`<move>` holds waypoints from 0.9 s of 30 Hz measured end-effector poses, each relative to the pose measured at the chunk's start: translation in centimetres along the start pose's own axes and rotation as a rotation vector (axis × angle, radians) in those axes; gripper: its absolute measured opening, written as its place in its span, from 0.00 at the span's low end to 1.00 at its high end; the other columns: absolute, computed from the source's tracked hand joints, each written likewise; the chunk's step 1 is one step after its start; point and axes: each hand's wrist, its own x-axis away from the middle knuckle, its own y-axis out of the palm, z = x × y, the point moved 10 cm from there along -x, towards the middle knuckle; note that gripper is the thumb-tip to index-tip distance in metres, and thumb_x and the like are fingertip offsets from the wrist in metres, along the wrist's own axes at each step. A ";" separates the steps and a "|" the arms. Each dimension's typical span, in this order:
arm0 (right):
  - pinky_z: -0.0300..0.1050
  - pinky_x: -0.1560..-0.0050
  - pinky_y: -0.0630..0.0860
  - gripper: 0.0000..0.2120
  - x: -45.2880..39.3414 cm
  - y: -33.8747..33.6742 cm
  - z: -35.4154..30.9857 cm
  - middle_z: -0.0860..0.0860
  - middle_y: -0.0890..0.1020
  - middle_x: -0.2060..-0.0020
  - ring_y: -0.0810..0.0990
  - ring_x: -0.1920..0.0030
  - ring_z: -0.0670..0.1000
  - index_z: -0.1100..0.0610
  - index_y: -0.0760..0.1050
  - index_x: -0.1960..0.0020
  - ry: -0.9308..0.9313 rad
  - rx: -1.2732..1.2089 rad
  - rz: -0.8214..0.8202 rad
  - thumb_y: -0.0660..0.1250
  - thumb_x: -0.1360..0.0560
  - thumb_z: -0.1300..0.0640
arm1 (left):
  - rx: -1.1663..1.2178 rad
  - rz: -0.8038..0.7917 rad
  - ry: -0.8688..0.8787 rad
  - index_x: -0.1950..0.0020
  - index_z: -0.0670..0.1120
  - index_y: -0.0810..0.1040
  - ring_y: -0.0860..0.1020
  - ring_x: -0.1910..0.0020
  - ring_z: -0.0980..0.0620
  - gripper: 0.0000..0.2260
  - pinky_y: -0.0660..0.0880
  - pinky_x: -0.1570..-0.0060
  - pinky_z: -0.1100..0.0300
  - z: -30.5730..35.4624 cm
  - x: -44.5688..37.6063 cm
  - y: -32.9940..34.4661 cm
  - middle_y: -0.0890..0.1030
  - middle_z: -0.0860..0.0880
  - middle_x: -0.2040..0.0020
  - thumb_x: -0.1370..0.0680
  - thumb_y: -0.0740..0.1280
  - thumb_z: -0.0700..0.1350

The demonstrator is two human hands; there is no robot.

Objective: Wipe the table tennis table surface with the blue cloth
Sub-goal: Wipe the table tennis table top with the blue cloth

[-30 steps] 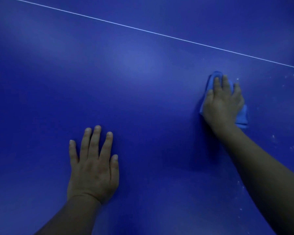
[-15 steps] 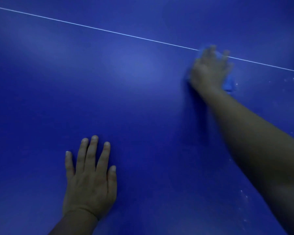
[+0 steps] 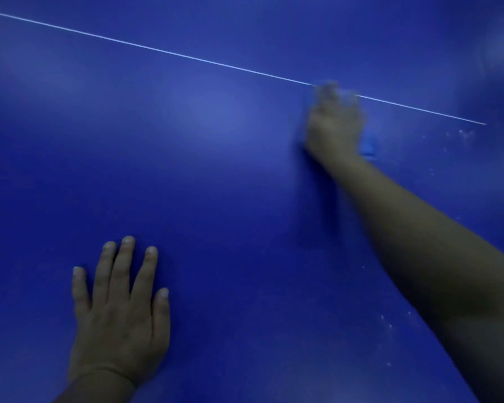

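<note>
The left hand (image 3: 120, 312) lies flat on the blue desk (image 3: 230, 213), fingers straight and spread, holding nothing. Farther out, the right hand (image 3: 333, 123), blurred, presses the cloth (image 3: 368, 144) onto the desk at the white line (image 3: 157, 50); its fingers' curl cannot be told. White specks (image 3: 464, 133) dot the surface beyond.
</note>
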 end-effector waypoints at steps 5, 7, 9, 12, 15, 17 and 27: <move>0.67 0.25 0.47 0.25 3.9 -0.4 13.7 0.49 0.54 0.20 0.49 0.21 0.63 0.52 0.56 0.20 0.665 -0.133 -0.052 0.48 0.16 0.51 | -0.002 -0.021 -0.010 0.25 0.42 0.69 0.56 0.21 0.41 0.28 0.44 0.25 0.37 -0.2 0.2 0.1 0.62 0.41 0.22 0.22 0.53 0.53; 0.66 0.26 0.49 0.24 3.0 -0.6 6.5 0.50 0.56 0.20 0.51 0.22 0.64 0.53 0.57 0.20 0.358 -0.134 -0.022 0.49 0.16 0.52 | -0.004 -0.013 -0.015 0.26 0.41 0.70 0.56 0.21 0.41 0.28 0.44 0.25 0.37 -0.3 0.1 0.1 0.63 0.41 0.22 0.22 0.53 0.53; 0.65 0.26 0.52 0.25 3.7 -0.4 -2.7 0.49 0.59 0.21 0.55 0.22 0.64 0.51 0.60 0.21 -0.063 -0.116 -0.031 0.48 0.18 0.50 | -0.011 -0.007 -0.018 0.26 0.41 0.70 0.57 0.22 0.40 0.28 0.45 0.26 0.37 -0.1 -0.1 0.1 0.63 0.41 0.23 0.23 0.54 0.53; 0.64 0.27 0.55 0.29 2.4 -0.2 -4.2 0.47 0.62 0.22 0.58 0.24 0.63 0.49 0.64 0.23 -0.257 -0.082 -0.100 0.42 0.21 0.46 | -0.024 -0.010 -0.017 0.27 0.41 0.71 0.58 0.22 0.39 0.28 0.44 0.25 0.38 -0.1 0.0 0.2 0.63 0.40 0.23 0.23 0.54 0.54; 0.62 0.26 0.56 0.34 -1.4 -0.4 8.1 0.49 0.61 0.22 0.58 0.24 0.64 0.49 0.63 0.23 0.063 -0.041 -0.042 0.41 0.26 0.49 | -0.012 0.008 -0.024 0.27 0.41 0.71 0.57 0.22 0.40 0.28 0.43 0.25 0.40 -0.1 0.0 0.0 0.63 0.41 0.22 0.22 0.53 0.54; 0.63 0.25 0.53 0.31 -1.5 -0.1 14.8 0.49 0.59 0.21 0.56 0.23 0.64 0.50 0.61 0.22 0.219 -0.069 -0.046 0.44 0.24 0.50 | -0.006 0.011 -0.027 0.27 0.41 0.71 0.58 0.22 0.40 0.28 0.43 0.25 0.40 0.0 -0.1 0.0 0.63 0.41 0.23 0.23 0.54 0.54; 0.69 0.31 0.62 0.25 9.1 1.2 9.0 0.57 0.68 0.26 0.67 0.28 0.66 0.53 0.63 0.26 -0.527 0.092 -0.024 0.39 0.15 0.46 | -0.020 -0.028 -0.030 0.26 0.42 0.70 0.56 0.21 0.41 0.28 0.40 0.24 0.42 -0.1 0.0 0.4 0.62 0.42 0.22 0.22 0.53 0.54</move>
